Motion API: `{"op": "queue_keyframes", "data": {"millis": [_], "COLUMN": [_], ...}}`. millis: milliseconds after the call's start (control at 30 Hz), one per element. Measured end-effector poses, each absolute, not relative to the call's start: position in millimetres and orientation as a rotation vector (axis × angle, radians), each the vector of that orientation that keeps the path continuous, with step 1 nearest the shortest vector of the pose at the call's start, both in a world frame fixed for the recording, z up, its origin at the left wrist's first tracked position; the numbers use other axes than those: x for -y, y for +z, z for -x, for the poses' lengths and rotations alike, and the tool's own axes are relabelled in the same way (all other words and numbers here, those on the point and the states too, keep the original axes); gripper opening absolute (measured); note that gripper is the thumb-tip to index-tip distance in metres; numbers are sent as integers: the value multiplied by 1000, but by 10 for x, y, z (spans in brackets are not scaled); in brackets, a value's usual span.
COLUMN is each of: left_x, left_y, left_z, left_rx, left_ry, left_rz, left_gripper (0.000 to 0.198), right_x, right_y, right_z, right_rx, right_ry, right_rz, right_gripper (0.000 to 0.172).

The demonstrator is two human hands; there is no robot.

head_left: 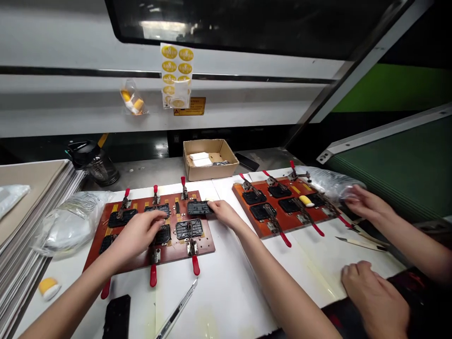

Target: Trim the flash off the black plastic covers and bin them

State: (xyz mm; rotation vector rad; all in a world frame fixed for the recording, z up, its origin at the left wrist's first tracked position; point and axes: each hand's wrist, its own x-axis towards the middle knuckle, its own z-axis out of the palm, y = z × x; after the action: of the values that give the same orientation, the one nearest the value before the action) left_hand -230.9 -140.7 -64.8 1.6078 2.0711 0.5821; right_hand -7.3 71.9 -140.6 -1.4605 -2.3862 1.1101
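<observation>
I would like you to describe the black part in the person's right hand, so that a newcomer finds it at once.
On the white work surface, find the left reddish-brown board. Go to its far right corner. The black part there is the only one whose end the right hand pinches.

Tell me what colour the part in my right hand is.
Black. The part in your right hand shows in the head view, the only one.
</observation>
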Motion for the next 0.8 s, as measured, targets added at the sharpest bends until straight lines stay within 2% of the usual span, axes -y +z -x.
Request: {"op": "queue_keyframes", "data": {"millis": [100,267,367,500,800], "left_x": [888,298,247,297,261], "left_y": [-827,-1209,-1316,-1350,-1372], "left_z": [2317,2193,2233,2383,2447], "left_rx": [-2118,-2089,-2085,-2042,-2042], "left_ry": [383,299,284,274,207], "left_rz": [-1816,-1893,-1892,-1889,-1842], "left_gripper": [33,38,35,44,43], "right_x": [-795,-880,-887,-836,-730], "right_y": [-1495,-1552,-1574,-1584,-1523], "right_z": [389,539,508,553,662], "right_rx": [2503,2643,2715,2789,2892], "right_ry": [1006,705,606,505,342], "right_rz": [1453,1434,1403,1376,1419], "right_gripper": [52,52,55,63,55]}}
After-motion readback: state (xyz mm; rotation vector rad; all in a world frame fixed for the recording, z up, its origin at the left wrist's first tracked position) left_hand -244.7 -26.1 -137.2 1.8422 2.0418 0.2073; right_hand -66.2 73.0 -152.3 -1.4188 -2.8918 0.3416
